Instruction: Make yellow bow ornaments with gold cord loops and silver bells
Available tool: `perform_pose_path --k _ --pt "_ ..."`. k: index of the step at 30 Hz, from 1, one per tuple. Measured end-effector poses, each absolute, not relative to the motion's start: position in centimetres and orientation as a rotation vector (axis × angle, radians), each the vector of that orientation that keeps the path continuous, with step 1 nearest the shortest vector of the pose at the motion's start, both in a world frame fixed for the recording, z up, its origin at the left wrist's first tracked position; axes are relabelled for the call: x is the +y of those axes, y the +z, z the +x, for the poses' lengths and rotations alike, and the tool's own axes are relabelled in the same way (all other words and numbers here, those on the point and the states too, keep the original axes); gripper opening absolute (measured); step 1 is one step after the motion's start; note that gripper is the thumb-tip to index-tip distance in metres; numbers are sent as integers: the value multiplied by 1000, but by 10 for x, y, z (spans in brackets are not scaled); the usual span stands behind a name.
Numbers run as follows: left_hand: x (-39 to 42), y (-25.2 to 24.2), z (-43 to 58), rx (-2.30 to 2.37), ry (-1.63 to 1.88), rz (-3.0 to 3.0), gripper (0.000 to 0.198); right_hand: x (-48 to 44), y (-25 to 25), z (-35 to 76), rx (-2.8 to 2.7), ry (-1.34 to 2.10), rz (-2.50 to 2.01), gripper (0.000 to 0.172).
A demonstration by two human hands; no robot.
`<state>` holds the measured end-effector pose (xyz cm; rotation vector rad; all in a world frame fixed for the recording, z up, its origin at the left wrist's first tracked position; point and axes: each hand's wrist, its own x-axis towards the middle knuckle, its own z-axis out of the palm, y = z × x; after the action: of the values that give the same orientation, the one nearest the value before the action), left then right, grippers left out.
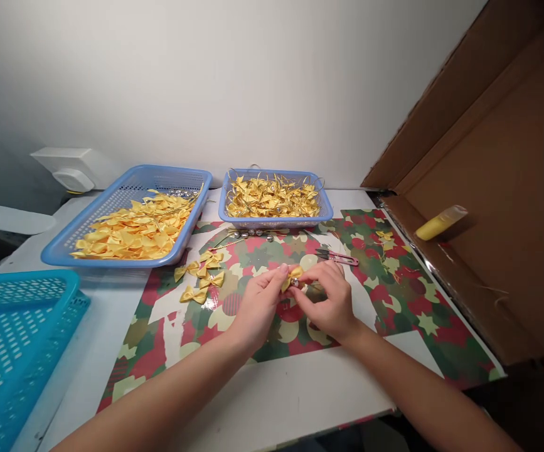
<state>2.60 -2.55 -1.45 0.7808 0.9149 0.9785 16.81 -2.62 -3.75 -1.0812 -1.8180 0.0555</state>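
Near the middle of the patterned sheet (295, 336), my left hand (262, 304) pinches a small yellow bow (292, 276) from its left side. My right hand (330, 298) is at the bow's right side, its fingers closed by a small silver bell (295, 282) on the bow. Several loose yellow bows (212, 280) lie left of my hands. Just behind my right hand lie pink-handled thread snips (344, 258). Several silver bells (251, 233) and gold cords sit on the sheet farther back.
Two blue baskets (55, 248) (276, 222) stand at the back, holding yellow bows. A turquoise basket (17, 351) is at the left edge. On the right are a cardboard wall (497, 169) and a yellow tube (441, 223). Another bow (384, 235) lies at the sheet's right.
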Motion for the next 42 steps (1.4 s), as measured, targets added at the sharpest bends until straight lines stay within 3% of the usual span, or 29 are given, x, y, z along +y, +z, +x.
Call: perform_pose_path --k 10,20,28,37,42 --pt "-23 -16 22 1041 929 1102 29 -33 -37 167 -1757 50 -1113 12" --pt "-12 -7 8 1048 703 1554 35 -34 -35 176 -1842 28 -1022 16" --pt "1 -4 -2 917 473 1529 40 -32 -27 178 -1933 85 -917 23" --pt "-4 -9 6 1092 725 1139 37 -30 -33 180 -1827 142 -1022 17" --pt "-11 -11 7 1017 628 1270 32 -29 -32 180 -1845 15 -968 21"
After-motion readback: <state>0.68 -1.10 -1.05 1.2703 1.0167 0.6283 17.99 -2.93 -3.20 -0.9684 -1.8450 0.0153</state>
